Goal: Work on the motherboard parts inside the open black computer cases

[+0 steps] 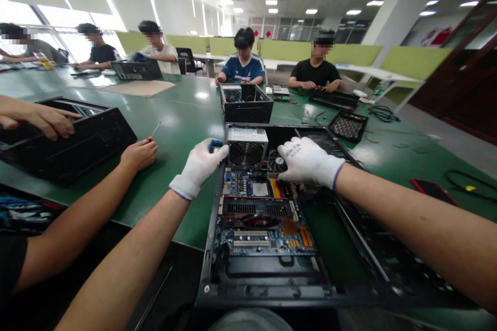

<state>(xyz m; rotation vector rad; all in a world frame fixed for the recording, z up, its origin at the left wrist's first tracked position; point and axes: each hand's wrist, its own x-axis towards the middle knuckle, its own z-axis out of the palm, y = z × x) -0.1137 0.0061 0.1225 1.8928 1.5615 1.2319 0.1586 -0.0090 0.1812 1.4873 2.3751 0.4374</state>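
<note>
An open black computer case lies on its side before me. My left hand, in a white glove with a blue palm side, is closed at its left rim, thumb on the edge by the power supply. My right hand, gloved too, reaches inside with fingers bent round a small cooling fan; part of the fan is hidden by the hand. Below the fan, a bare processor shows on the blue motherboard. A graphics card sits across the board.
At left, a co-worker's hand holds a screwdriver beside another black case. A further case stands just beyond mine. Right of it lie a black perforated part, cables and a red-edged phone-like object. Several people sit around the green table.
</note>
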